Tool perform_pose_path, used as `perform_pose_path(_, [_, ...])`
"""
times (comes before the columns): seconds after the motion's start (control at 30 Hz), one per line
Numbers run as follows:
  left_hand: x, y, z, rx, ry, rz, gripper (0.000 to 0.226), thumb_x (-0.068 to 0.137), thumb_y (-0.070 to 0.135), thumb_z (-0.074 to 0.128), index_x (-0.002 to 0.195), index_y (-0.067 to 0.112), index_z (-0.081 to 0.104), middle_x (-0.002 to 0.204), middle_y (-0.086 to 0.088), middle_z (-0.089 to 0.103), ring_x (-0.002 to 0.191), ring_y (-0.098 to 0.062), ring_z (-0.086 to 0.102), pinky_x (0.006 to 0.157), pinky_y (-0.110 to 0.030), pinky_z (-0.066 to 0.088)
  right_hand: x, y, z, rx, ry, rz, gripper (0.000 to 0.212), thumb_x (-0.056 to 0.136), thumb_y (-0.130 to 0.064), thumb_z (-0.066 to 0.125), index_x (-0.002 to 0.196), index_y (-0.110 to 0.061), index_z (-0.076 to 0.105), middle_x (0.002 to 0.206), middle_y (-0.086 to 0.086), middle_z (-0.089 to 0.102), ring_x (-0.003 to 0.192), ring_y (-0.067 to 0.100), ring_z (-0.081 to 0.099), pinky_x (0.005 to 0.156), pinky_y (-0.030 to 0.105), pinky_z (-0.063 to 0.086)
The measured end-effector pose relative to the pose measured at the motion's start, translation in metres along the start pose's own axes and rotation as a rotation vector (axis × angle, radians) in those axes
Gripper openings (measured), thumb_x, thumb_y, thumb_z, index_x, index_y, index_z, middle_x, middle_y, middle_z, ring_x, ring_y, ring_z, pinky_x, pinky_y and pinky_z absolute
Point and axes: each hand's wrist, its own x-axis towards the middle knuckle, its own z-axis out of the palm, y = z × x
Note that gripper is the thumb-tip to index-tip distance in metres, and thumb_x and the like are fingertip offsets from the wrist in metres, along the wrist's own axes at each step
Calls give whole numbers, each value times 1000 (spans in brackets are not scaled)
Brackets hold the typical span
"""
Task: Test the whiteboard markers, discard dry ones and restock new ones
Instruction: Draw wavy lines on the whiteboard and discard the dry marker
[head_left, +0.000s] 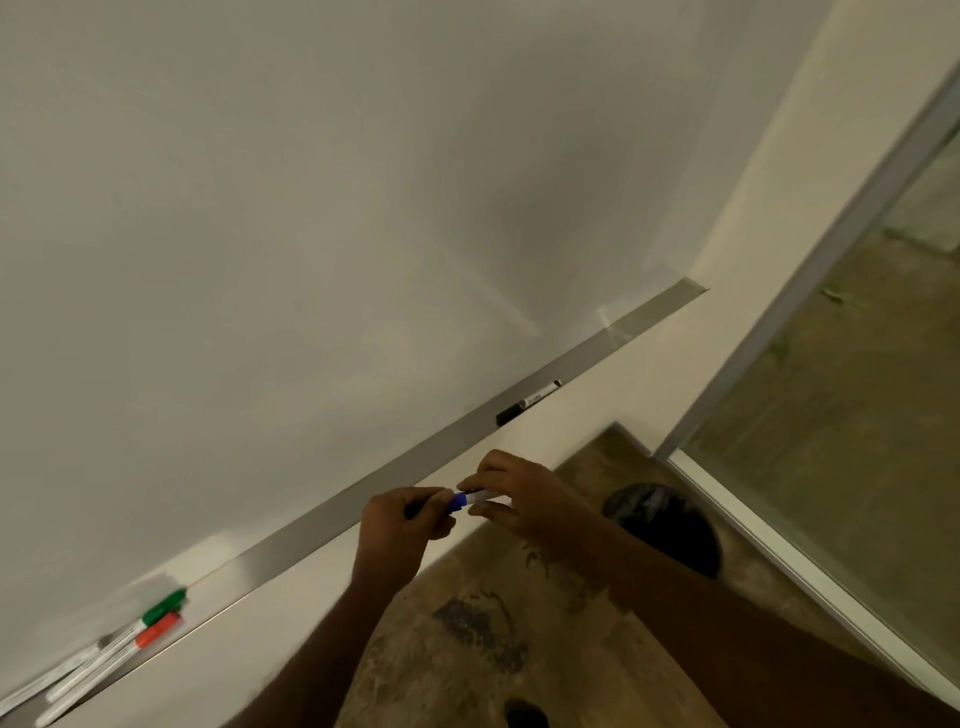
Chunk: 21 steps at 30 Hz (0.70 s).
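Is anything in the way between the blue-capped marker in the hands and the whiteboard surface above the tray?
Nothing visible. The blue-capped marker is held by the left hand and right hand just in front of the tray; the whiteboard above is bare.

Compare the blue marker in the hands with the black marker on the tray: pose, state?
The blue marker is held off the tray by the left hand and right hand; the black marker lies untouched on the tray. The blue one's cap is blue, the other's black. The hands hide part of the blue one; the black one shows whole. Both have pale barrels.
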Motion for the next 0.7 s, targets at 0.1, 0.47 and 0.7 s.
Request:
perform_pose_path(0.1, [8, -4, 18, -69, 21, -54, 11, 91, 17, 65, 94, 14, 75, 70, -1, 75, 69, -19, 73, 74, -31, 61, 11, 17, 2, -60, -20, -61, 30, 96, -30, 58, 119, -14, 67, 107, 6, 64, 90, 16, 58, 77, 25, 49])
perform_pose_path(0.47, [43, -38, 25, 141, 25, -90, 26, 92, 27, 65, 115, 15, 68, 94, 5, 73, 76, -5, 70, 77, -30, 59, 84, 129, -39, -153, 69, 51, 17, 90, -20, 61, 103, -13, 69, 96, 6, 68, 85, 21, 60, 81, 38, 49])
perform_pose_path(0.7, [36, -54, 26, 171, 33, -133, 22, 93, 21, 64, 115, 21, 67, 93, 9, 72, 77, -3, 70, 78, -24, 56, 112, 176, -39, -220, 31, 35, 17, 88, -17, 63, 102, -14, 70, 96, 6, 67, 84, 26, 62, 80, 42, 50])
